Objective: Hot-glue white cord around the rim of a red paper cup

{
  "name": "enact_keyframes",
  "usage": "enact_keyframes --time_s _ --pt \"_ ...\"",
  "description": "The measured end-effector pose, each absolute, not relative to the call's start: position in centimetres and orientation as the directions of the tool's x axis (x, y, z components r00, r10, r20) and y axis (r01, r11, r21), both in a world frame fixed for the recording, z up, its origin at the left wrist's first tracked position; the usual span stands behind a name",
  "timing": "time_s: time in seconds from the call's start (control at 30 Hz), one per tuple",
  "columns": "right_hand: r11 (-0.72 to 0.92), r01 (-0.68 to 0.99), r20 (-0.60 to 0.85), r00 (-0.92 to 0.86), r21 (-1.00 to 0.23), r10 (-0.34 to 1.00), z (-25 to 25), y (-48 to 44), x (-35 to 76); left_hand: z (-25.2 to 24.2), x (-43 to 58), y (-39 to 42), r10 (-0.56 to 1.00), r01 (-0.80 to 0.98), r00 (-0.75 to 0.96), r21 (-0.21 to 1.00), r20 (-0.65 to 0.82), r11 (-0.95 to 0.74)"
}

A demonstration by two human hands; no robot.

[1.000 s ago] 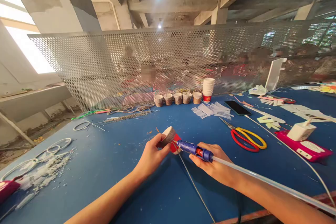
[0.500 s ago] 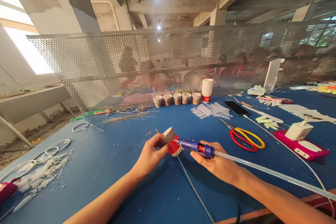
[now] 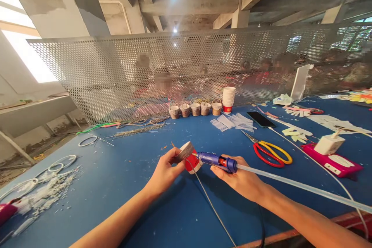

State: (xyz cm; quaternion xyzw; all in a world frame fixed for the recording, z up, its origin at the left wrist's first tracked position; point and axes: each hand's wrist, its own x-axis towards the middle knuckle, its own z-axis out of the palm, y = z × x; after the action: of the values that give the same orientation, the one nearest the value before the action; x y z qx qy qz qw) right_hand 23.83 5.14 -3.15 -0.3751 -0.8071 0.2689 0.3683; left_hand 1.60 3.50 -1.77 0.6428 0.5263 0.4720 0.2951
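Observation:
My left hand (image 3: 165, 170) grips a red and white paper cup (image 3: 190, 164), tilted on its side above the table. Grey-brown cord is wound around the part of the cup nearest my fingers, and its loose length (image 3: 210, 203) trails down toward the table's front edge. In my right hand (image 3: 240, 176) is a blue hot glue gun (image 3: 213, 159), its nozzle at the cup's side, by the edge of the wound cord. A long clear glue stick (image 3: 290, 182) sticks out of the gun's back end. My right fingers are partly hidden behind the gun.
Several small cord-wrapped baskets (image 3: 195, 109) and a stack of paper cups (image 3: 228, 99) line the mesh screen (image 3: 116, 73). Scissors (image 3: 270, 153), a phone (image 3: 259, 119), paper strips (image 3: 232, 122) and a pink power strip (image 3: 334, 162) lie right. Glue scraps (image 3: 52, 190) lie left.
Both hands, the cup and the glue gun keep almost the same place. The whole view has shifted very slightly.

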Motion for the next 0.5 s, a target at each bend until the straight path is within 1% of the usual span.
enact_keyframes --time_s 0.2,0.37,0.5 --pt "0.500 0.335 0.329 -0.453 -0.798 0.829 -2.9 5.6 24.2 -1.6 1.6 3.4 0.960 0.366 -0.008 0.895 0.278 -0.256" --pt "0.546 0.345 0.361 -0.473 -0.764 0.804 -2.9 4.9 23.7 -1.7 1.7 3.4 0.961 0.354 -0.007 0.900 0.276 -0.256" --pt "0.616 0.365 0.406 -0.508 -0.698 0.760 -3.2 4.5 23.2 -2.3 1.6 3.6 0.958 0.394 -0.014 0.882 0.287 -0.259"
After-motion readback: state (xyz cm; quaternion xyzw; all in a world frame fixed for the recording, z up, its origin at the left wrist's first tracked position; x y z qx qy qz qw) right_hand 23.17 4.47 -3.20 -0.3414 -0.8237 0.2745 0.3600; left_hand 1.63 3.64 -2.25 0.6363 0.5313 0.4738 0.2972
